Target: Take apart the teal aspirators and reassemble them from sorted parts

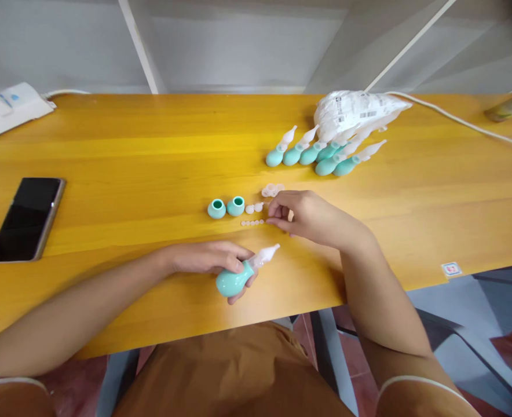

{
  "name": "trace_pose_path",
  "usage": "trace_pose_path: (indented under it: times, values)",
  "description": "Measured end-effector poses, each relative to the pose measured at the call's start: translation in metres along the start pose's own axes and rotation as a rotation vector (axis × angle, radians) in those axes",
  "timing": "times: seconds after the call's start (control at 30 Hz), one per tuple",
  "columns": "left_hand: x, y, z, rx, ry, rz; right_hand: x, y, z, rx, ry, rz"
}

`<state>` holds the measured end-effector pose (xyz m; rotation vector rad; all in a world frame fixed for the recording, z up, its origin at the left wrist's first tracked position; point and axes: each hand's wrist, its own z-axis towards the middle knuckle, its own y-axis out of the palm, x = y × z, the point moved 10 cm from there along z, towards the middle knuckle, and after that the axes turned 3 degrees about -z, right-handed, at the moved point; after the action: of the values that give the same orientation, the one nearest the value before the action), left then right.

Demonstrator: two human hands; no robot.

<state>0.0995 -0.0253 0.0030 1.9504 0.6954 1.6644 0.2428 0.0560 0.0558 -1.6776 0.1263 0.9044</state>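
My left hand (pixel 221 259) is wrapped round a teal bulb nasal aspirator (pixel 233 282), tilted with its clear-white nozzle pointing up to the right. My right hand (pixel 297 212) rests on the table with curled fingers, thumb and fingertips close together; whatever they pinch, if anything, is too small to make out. By those fingertips lie a row of tiny pale discs (pixel 252 223) and a few small whitish round parts (pixel 255 207). Just behind is a cluster of clear plastic pieces (pixel 272 189). Two open teal bulbs (pixel 216 208) without nozzles stand to the left.
Several teal aspirators with nozzles (pixel 293 154) stand at the back right, before a white plastic bag (pixel 347 113). A black phone (pixel 26 219) lies at left. A white cable (pixel 460 119) crosses the back right, and a white power strip (pixel 15 107) sits at the far left.
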Motion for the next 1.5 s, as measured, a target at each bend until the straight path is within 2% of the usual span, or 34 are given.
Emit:
trace_pose_path:
  times: [0.07,0.17,0.3,0.4,0.5,0.57,0.7,0.87,0.97,1.07,1.1,1.17,1.23,1.3,1.37,1.43,1.5]
  values:
    - [0.003,-0.004,0.002,0.015,0.049,-0.044,-0.007,-0.004,-0.005,-0.037,0.009,0.171]
    - [0.004,-0.007,0.004,0.038,0.054,-0.013,-0.025,0.003,-0.010,-0.165,-0.031,0.428]
    - [0.008,-0.008,0.003,0.125,0.050,0.142,-0.044,0.021,-0.008,-0.243,-0.124,0.493]
    - [0.015,-0.011,0.002,0.194,0.100,0.168,-0.049,0.026,-0.003,-0.186,-0.180,0.466]
    - [0.019,-0.016,0.001,0.227,0.155,0.111,-0.053,0.015,0.000,-0.042,-0.248,0.438]
    - [0.019,-0.016,0.002,0.191,0.161,0.061,-0.055,0.010,-0.001,0.015,-0.276,0.439]
    - [0.019,-0.008,0.004,0.060,0.163,-0.003,-0.062,0.009,-0.002,0.049,-0.314,0.507]
    - [0.027,0.000,0.002,-0.040,0.211,-0.055,-0.067,0.018,0.001,0.109,-0.348,0.735]
    - [0.022,0.010,-0.002,-0.115,0.127,-0.004,-0.062,0.021,0.003,0.122,-0.315,1.006]
    - [0.012,0.019,-0.004,-0.172,0.045,0.076,-0.046,0.002,0.001,0.286,-0.292,1.131]
    - [0.013,0.016,-0.003,-0.125,0.073,0.087,-0.042,-0.006,0.000,0.342,-0.289,1.120]
    - [0.023,0.001,-0.003,0.040,0.204,0.122,-0.035,-0.017,-0.002,0.400,-0.284,1.070]
    - [0.035,-0.013,-0.006,0.201,0.356,0.182,-0.034,-0.019,-0.001,0.392,-0.281,1.024]
    - [0.043,-0.019,-0.012,0.305,0.460,0.266,-0.037,-0.015,0.000,0.348,-0.297,0.984]
    - [0.050,-0.022,-0.019,0.427,0.544,0.407,-0.042,-0.008,0.001,0.289,-0.304,0.958]
    - [0.061,-0.022,-0.034,0.633,0.683,0.633,-0.046,0.000,0.001,0.238,-0.297,0.965]
    - [0.071,-0.009,-0.052,0.803,0.860,0.892,-0.049,0.006,0.001,0.193,-0.281,0.981]
